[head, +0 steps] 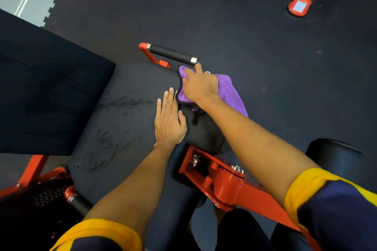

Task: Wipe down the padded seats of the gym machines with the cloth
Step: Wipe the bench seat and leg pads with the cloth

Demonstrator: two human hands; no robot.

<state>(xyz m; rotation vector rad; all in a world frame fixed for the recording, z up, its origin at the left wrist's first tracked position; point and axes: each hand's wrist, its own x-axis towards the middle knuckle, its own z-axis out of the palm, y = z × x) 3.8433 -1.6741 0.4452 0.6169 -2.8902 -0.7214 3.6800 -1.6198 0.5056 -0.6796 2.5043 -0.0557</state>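
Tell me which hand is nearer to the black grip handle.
Right. The right hand, on the purple cloth, points just below the handle; the left hand lies flat on the seat, farther back.

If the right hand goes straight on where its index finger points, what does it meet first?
Probably the handle's silver end: the right hand, on the purple cloth, has its fingertip just beside it, though depth is unclear.
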